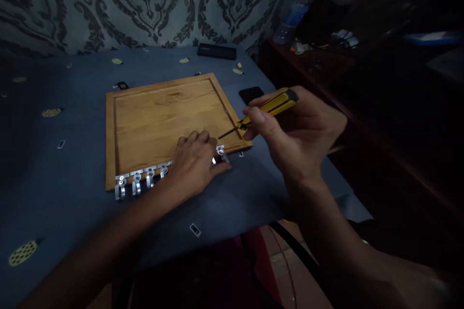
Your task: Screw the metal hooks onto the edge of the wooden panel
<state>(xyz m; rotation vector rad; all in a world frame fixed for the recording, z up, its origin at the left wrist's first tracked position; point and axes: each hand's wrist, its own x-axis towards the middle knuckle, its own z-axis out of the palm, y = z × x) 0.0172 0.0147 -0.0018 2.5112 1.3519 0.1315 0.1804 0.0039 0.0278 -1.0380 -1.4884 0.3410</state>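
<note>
A framed wooden board lies on the blue cloth. Along its near edge runs a metal hook rail with several silver double hooks. My left hand is closed over the right part of this rail, its fingers on the board and its thumb along the near side, hiding some of the hooks. In my right hand is a screwdriver with a yellow and black handle, pinched between thumb and fingers. Its dark shaft slants down to the left, the tip just above the rail's right-end hook; contact cannot be made out.
Behind the board lie a dark oblong case and a small black bracket-like piece. A flat black object sits beyond my right hand. A plastic bottle stands on the dark wooden furniture at right. A patterned wall backs the table.
</note>
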